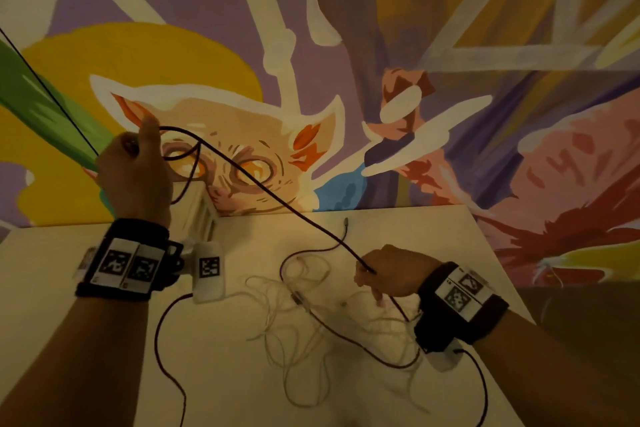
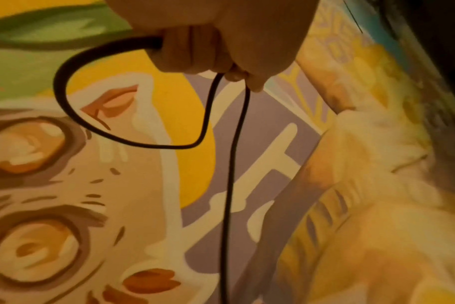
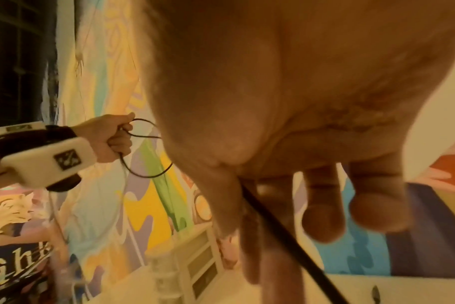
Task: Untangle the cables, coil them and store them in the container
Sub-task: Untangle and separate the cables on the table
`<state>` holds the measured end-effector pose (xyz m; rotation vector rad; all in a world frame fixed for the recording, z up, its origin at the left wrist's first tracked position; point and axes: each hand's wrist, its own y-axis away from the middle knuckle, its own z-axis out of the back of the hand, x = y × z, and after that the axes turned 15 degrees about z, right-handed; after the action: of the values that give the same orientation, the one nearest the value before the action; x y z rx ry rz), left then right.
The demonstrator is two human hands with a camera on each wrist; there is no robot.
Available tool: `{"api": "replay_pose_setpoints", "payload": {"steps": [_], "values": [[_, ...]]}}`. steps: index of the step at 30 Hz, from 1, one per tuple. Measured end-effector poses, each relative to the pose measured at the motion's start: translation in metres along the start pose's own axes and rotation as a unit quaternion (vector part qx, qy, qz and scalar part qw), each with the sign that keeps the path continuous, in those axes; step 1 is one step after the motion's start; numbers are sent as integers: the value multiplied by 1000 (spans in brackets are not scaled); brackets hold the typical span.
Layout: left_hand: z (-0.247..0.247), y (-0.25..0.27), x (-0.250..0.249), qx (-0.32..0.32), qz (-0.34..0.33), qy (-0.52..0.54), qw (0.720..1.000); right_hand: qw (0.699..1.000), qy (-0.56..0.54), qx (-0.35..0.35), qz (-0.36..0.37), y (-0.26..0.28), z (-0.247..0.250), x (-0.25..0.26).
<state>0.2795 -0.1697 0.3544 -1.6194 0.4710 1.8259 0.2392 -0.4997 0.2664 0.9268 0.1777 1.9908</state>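
A person stands at a pale bench [image 1: 86, 322] set against a bright painted mural of a cat. The left hand [image 1: 135, 166] is raised above the bench's far left side, fingers [image 2: 185, 51] curled round a dark cable [image 1: 277, 201] that forms a small loop beside the fist. From there the cable runs taut, down and to the right, into the right hand [image 1: 391, 270], which hovers low over the bench and pinches it between thumb and fingers [image 3: 322, 216]. The rest of the dark cable trails across the bench, threaded through a loose tangle of thin white cable [image 1: 311, 340]. A white slatted container [image 1: 202, 211] stands at the back, partly hidden behind the left wrist.

The cable looks light, limp and slightly springy; it would likely coil best fed loop by loop into the left hand, gripping well clear of the plug ends.
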Motion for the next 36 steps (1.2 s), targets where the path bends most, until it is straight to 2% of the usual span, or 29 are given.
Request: {"api": "replay_pose_setpoints", "payload": {"steps": [2,3,5,7,9,10,12,14,16,17,19,22,25,27,33,35,36], "values": [[1,-3,10,-30,-23,-40,998,1000,29,-4,-7,-2,15,1],[0,-4,18,-40,-25,-37,998,999,27,-39,1,-5,22,-1],[-2,-5,32,-45,-22,-34,998,981,-1,-192,34,-14,32,-8],[-5,1,42,-16,-21,-37,999,934,-29,-351,58,-25,34,-15],[-11,10,53,27,-15,-70,997,901,-72,-423,58,-34,26,-21],[-14,17,58,57,-4,-97,994,899,-81,-428,50,-37,18,-23],[-23,31,73,130,46,-130,982,916,-81,-391,32,-45,-7,-29],[-29,51,90,209,145,-88,963,957,-67,-283,2,-52,-41,-33],[-33,71,108,267,269,-32,925,985,-58,-158,-28,-63,-82,-40],[-34,78,116,287,314,-24,905,991,-59,-114,-46,-72,-106,-48],[-33,92,130,320,362,-13,876,994,-62,-59,-71,-86,-153,-61],[-32,107,136,335,397,24,854,993,-70,-24,-93,-87,-194,-63],[-29,112,139,333,414,38,846,993,-49,4,-107,-85,-212,-68],[-27,112,137,339,407,30,847,994,-41,-1,-101,-84,-216,-70],[-25,117,138,355,346,-59,867,975,-131,-162,-70,-63,-175,-74],[-26,122,139,370,288,-107,877,965,-170,-197,-44,-51,-155,-73],[-27,126,136,385,237,-134,882,960,-189,-206,-24,-45,-145,-72]]}}
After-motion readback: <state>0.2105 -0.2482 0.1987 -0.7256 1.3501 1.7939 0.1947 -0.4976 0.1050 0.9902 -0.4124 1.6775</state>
